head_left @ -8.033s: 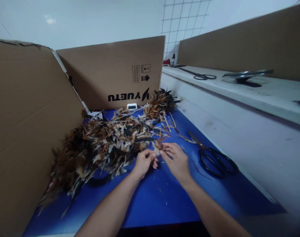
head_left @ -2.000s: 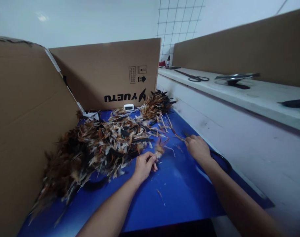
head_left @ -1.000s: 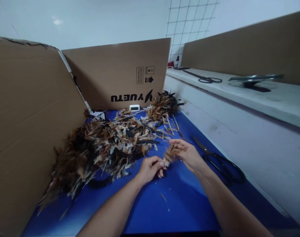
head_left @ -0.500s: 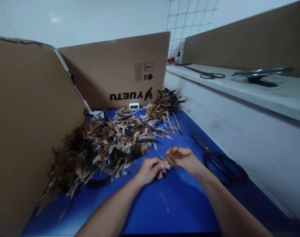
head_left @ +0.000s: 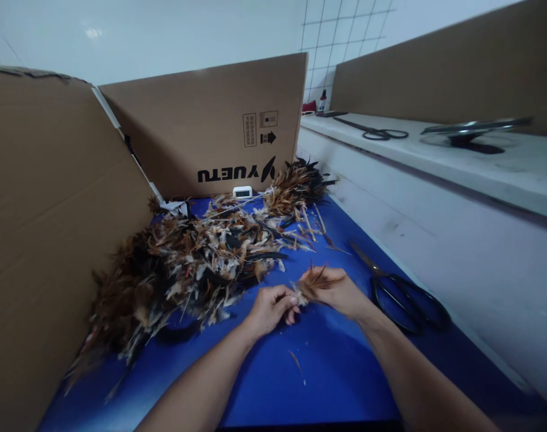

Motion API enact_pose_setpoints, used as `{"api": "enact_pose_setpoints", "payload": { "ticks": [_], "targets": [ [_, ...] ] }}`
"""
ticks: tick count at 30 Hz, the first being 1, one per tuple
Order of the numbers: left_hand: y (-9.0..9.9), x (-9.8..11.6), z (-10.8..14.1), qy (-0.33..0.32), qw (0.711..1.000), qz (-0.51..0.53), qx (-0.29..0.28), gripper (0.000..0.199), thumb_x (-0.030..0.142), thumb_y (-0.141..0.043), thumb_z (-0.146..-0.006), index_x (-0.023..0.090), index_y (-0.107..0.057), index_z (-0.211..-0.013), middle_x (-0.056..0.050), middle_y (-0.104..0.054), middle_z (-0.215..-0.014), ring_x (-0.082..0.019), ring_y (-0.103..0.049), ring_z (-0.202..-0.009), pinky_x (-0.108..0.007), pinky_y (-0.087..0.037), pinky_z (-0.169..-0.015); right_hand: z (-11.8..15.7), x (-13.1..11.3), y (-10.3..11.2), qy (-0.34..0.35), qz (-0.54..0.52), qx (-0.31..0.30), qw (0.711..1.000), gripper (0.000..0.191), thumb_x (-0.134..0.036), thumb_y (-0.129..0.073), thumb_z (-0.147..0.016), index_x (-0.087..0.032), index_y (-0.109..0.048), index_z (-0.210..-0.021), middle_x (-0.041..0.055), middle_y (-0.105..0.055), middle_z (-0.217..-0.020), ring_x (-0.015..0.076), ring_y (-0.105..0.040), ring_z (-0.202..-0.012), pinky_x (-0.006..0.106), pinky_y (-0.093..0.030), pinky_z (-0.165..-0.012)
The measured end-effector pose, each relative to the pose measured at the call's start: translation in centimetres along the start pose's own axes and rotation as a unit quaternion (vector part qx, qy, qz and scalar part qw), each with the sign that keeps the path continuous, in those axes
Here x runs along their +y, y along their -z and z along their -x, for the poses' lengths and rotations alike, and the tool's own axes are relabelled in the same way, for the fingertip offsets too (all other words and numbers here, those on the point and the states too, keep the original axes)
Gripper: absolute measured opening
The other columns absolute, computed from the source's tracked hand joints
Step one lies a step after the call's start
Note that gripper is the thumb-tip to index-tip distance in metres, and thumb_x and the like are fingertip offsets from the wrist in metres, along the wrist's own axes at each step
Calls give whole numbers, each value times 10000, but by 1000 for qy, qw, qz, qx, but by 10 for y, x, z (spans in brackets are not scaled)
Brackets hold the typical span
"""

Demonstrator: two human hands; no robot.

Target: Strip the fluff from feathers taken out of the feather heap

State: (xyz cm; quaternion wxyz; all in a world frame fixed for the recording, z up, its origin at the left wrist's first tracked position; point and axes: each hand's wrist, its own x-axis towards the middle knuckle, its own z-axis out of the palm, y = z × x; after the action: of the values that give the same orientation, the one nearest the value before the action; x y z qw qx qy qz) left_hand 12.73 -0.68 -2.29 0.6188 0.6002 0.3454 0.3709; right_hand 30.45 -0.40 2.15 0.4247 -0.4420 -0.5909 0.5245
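Note:
A small tuft of brown feathers [head_left: 313,285] with pale fluffy bases lies between my two hands over the blue table top [head_left: 327,372]. My left hand [head_left: 272,309] is closed, with thumb and fingers pinching the pale base end. On the other side, my right hand [head_left: 338,293] is curled round the brown part, and its fingertips are partly hidden by the feathers. A large heap of loose brown, black and white feathers [head_left: 196,258] spreads to the left of my hands. Black-handled scissors [head_left: 401,294] lie just right of my right hand.
Cardboard panels [head_left: 201,126] stand behind and left of the heap. Against the back panel are a small white digital display [head_left: 242,192] and a bundle of dark-tipped feathers [head_left: 295,186]. Along the right runs a white ledge [head_left: 408,156] carrying another pair of scissors [head_left: 383,134].
Both hands stay close together on the feather tuft with hardly any movement. The whole view has shifted very slightly.

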Motion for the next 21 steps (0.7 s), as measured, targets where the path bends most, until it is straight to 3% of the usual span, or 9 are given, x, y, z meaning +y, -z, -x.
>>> {"api": "enact_pose_setpoints", "payload": {
  "ticks": [12, 21],
  "targets": [
    [1, 4, 0, 6, 1000, -2, -1, 357, 463, -558, -793, 121, -583, -692, 0, -570, -492, -82, -513, -403, -191, -422, -433, -2, 1, -4, -19, -66, -4, 998, 261, -336, -761, -589, -158, -633, -730, -12, -618, -600, 103, -527, -515, 236, -432, -508],
    [3, 6, 1, 9, 1000, -6, -15, 377, 479, -555, -793, 118, -586, -688, -1, -563, -482, -82, -515, -409, -185, -407, -440, -2, 3, -7, -21, -53, -3, 998, 264, -362, -754, -601, -157, -625, -706, -17, -600, -576, 89, -501, -490, 215, -410, -474]
  ]
}}
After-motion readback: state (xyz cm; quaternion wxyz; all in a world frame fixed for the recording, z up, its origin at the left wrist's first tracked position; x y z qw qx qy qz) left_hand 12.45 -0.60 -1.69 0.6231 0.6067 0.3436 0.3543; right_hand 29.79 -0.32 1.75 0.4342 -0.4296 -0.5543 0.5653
